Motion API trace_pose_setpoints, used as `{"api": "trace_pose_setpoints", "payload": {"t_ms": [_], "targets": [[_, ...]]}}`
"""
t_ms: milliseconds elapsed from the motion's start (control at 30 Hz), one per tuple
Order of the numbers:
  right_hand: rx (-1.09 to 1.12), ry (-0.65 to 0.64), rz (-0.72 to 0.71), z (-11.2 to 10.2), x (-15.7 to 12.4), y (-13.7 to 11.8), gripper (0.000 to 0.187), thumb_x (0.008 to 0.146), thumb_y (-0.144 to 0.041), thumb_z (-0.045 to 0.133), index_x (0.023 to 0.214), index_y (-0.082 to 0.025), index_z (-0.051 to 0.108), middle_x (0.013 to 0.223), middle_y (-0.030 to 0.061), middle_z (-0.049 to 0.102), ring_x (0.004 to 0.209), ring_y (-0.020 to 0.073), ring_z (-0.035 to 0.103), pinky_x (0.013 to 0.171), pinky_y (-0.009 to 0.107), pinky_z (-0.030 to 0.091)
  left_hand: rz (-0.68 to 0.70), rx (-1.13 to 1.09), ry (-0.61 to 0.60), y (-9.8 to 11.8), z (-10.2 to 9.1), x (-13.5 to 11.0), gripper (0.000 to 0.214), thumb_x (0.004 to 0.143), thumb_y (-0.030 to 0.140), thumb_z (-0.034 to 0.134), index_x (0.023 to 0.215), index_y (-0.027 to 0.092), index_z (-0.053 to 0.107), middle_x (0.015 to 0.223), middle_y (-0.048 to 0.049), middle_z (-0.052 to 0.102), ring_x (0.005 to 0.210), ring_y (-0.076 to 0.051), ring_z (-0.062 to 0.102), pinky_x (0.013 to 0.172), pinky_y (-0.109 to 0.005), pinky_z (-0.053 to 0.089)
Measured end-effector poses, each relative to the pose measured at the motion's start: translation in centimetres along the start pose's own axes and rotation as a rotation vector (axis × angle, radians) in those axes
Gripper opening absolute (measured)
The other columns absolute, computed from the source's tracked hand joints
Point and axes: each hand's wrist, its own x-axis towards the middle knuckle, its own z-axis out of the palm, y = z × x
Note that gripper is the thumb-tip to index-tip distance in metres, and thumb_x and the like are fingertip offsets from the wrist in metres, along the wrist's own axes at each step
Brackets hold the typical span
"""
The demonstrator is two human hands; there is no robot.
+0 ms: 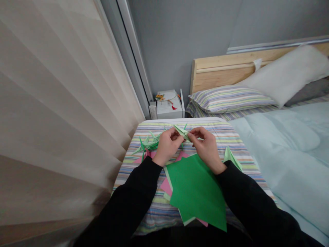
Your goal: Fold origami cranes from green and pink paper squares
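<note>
Well, a bed with a striped bedsheet (154,214) fills the lower middle of the view, a pale blue duvet (288,164) spread to its right and a pleated sheer curtain (56,103) hanging along its left. Beyond it stand a wooden headboard (221,73) and a striped pillow (228,99). On the sheet, a dark green paper square (197,192) overlaps pink paper sheets (166,187) just below the wrists. A heap of pointed, folded green paper pieces (149,144) lies just beside the left hand (168,145), while the right hand (207,147) is raised near it over the sheet. The left fingers (177,134) and right fingers (195,133) curl inward, pinched almost closed, each side gripping a pale green folded paper piece (181,132) held up between the hands, its pointed end partly hidden by the fingers.
</note>
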Motion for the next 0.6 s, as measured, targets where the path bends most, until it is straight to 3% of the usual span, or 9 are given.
{"api": "trace_pose_setpoints", "payload": {"t_ms": [267,600], "targets": [[-0.135,0.031,-0.157,0.03,-0.13,0.02,0.007,0.087,-0.024,0.066,0.082,-0.02,0.065,0.078,0.0031,0.069,0.071,0.0179,0.064,0.059,0.029,0.046,-0.042,-0.104,-0.001,0.48,0.21,-0.12,0.011,0.073,0.023,0.073,0.077,0.015,0.066,0.072,-0.0016,0.07,0.066,-0.016,0.07,0.069,-0.029,0.061],[-0.292,-0.029,-0.362,-0.03,-0.11,0.65,0.006,0.092,-0.021,0.066,0.087,-0.02,0.063,0.081,0.0028,0.064,0.072,0.0188,0.06,0.065,0.032,0.045,0.011,0.063,-0.064,-0.31,-0.07,0.01,0.021,0.083,0.032,0.064,0.073,0.015,0.071,0.074,-0.004,0.072,0.069,-0.018,0.068,0.069,-0.03,0.058]]}}
